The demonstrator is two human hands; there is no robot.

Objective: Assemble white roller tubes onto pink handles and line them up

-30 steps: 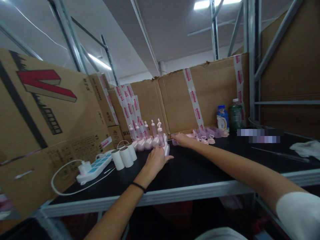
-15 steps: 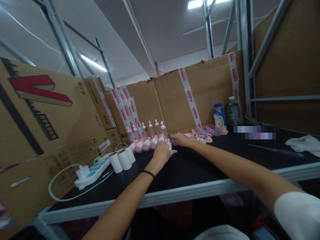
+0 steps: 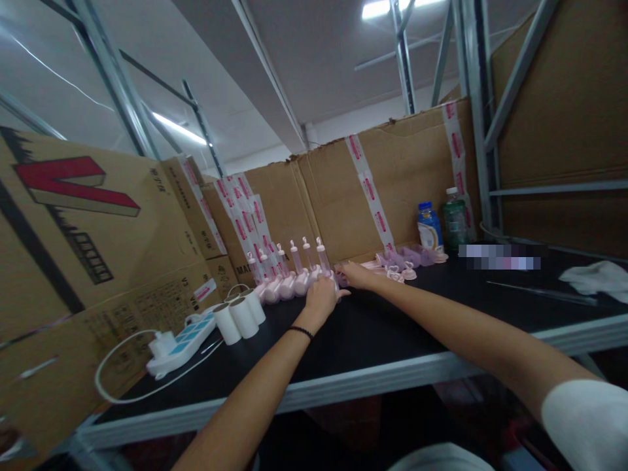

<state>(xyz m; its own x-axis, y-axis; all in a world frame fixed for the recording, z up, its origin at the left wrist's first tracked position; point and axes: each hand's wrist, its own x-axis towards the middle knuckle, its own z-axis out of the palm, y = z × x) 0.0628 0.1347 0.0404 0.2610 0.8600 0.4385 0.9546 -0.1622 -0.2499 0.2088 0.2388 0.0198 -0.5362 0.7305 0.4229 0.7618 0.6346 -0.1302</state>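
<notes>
— Where are the hands right now?

— Both out at the far side of the worktop (image 3: 392, 340). The left hand (image 3: 321, 296) sits on the right end of the row of pink bottles (image 3: 289, 282), fingers curled over the last one — clamped or merely resting, I cannot tell.

— And the right?

— The right hand (image 3: 356, 275) lies flat, palm down, fingers together, just right of that row, its fingertips almost meeting the left hand.

— How does the row run?

— Its long axis goes left to right along the cardboard wall (image 3: 343, 196), pump tops upright. The row stretches leftward from both hands, so the left hand is nearer. Pink heart-shaped pieces (image 3: 400, 273) lie right of the right hand; white rolls (image 3: 240, 314) and a power strip (image 3: 179, 337) sit left.
</notes>
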